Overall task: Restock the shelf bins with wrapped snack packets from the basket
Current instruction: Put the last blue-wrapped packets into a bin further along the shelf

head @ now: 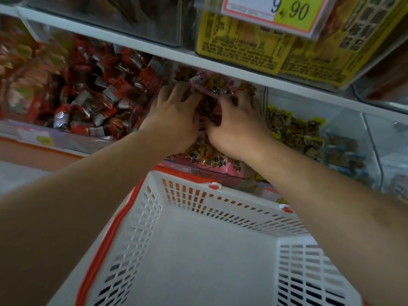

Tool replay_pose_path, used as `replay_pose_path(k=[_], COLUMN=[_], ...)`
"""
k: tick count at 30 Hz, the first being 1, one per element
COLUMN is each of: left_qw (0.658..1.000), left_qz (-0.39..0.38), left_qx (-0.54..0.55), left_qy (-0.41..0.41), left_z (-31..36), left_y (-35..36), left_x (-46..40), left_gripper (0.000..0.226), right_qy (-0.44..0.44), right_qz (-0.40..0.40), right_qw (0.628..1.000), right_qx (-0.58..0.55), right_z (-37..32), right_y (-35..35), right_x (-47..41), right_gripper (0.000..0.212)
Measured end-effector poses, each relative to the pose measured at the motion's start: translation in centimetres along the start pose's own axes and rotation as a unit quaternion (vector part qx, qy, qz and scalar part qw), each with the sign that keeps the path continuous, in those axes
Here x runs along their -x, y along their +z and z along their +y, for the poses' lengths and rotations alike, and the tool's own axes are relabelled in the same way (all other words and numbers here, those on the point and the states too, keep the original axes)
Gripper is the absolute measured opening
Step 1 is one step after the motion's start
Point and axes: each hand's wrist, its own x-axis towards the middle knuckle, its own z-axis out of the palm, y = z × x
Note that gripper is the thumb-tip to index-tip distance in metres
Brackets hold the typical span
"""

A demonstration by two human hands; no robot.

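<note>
The fingers of the left hand [174, 115] are spread and bent downward onto a heap of pink-edged snack packets [209, 87] in the middle bin [223, 173]; the fingertips press into the wrappers. Whether they actually grasp any packet cannot be told. The fingers of the right hand [237, 123] are likewise spread and bent over the same heap, fingertips buried among the packets; a grasp cannot be confirmed here either. The two hands lie side by side, thumbs nearly touching, palms down. Both bare forearms reach up from the lower corners of the view.

The packets fill the middle bin from its front wall to the back, under the white shelf edge [220, 67]. More of the same packets show at the bin front, just below the wrists.

To the left, a clear bin [72, 133] holds red and silver wrapped packets [92, 93]. To the right, another clear bin holds yellow-edged packets [293, 129].

Below the arms stands a white slotted basket [198, 199] with an orange handle [103, 250]; its visible floor shows no packets.

On the upper shelf sit yellow printed packs [242, 47] and a price tag [276, 12] reading 9.90.
</note>
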Motion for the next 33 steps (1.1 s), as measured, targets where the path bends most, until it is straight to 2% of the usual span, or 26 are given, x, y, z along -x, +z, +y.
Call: replay_pose_path(k=[3, 5, 9, 13, 16, 18, 22, 24, 26, 28, 31, 33], left_qw=[0.998, 0.999, 0.991, 0.987, 0.994, 0.996, 0.994, 0.998, 0.994, 0.989, 0.990, 0.995], left_qz=[0.046, 0.003, -0.112, -0.142, -0.105, -0.084, -0.104, -0.035, 0.053, 0.095, 0.087, 0.031], left_qx=[-0.022, -0.032, -0.071, -0.076, -0.033, -0.028, -0.018, -0.029, -0.002, 0.041, 0.078, 0.086], left_qy=[0.047, 0.042, 0.029, 0.009, -0.024, -0.009, 0.004, 0.035, 0.097, 0.110, 0.073, 0.046], left_z=[0.0, -0.8, -2.5, -2.8, -1.4, -1.4, -2.1, -1.6, -0.7, 0.1, 0.8, 0.2], left_y=[-0.2, 0.6, 3.2, 4.1, 2.8, 2.5, 2.8, 2.5, 1.5, 0.6, -0.3, -0.1], left_x=[-2.1, -4.5, -7.8, -8.9, -7.8, -7.2, -7.3, -6.4, -4.7, -2.7, 1.0, 3.0], left_gripper=[0.063, 0.063, 0.085, 0.084, 0.062, 0.059, 0.060, 0.058, 0.055, 0.051, 0.047, 0.054], right_qy=[0.000, 0.017, 0.093, 0.110, 0.103, 0.085, 0.082, 0.072, 0.031, -0.013, -0.029, -0.025], right_qz=[0.046, 0.023, -0.071, -0.101, -0.076, -0.052, -0.072, -0.048, 0.017, 0.065, 0.039, 0.000], right_qw=[0.997, 0.998, 0.991, 0.987, 0.989, 0.993, 0.992, 0.993, 0.997, 0.996, 0.999, 1.000], right_qx=[-0.059, -0.064, -0.060, -0.065, -0.071, -0.067, -0.069, -0.082, -0.072, -0.059, -0.022, 0.020], right_z=[-0.2, 0.0, -0.1, -0.2, 0.1, 0.4, 0.7, 0.8, 0.7, 0.3, -0.5, -0.8], right_y=[-0.2, 0.2, 0.8, 0.8, 1.3, 1.7, 2.0, 1.8, 1.2, 0.2, -0.6, -0.1], right_x=[-1.4, -3.0, -5.2, -5.8, -5.6, -5.4, -6.0, -5.8, -4.5, -1.8, 3.6, 6.5], right_gripper=[0.068, 0.066, 0.066, 0.075, 0.073, 0.069, 0.067, 0.067, 0.069, 0.078, 0.089, 0.085])
